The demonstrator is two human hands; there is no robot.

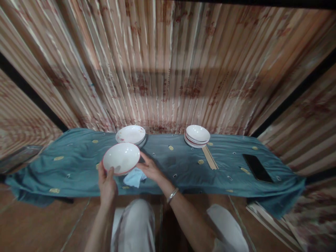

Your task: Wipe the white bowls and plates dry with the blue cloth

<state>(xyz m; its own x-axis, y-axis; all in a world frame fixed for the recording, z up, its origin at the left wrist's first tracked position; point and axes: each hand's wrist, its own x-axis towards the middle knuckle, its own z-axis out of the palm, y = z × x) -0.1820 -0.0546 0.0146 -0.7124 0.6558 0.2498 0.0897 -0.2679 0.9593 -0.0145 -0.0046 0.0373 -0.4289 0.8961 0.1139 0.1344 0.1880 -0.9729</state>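
A white bowl with a red rim (121, 158) is held tilted above the cloth-covered table, its inside facing me. My left hand (107, 182) grips its lower left edge, thumb over the rim. On the bowl's right side, my right hand (149, 167) holds the rim, with most of its fingers hidden beneath or behind it. Partly under the bowl and by my right hand, a light blue cloth (134, 177) lies crumpled. Just behind the bowl stands a stack of white plates (131, 133) with a floral pattern, partly covered by it.
A stack of white bowls (197, 134) stands right of centre, with flat wooden sticks (210, 158) beside it. A black phone (257, 168) lies at the right. The teal tablecloth (168, 157) hangs over the front edge. Pleated curtains (162, 70) close off the back; dark poles flank the table.
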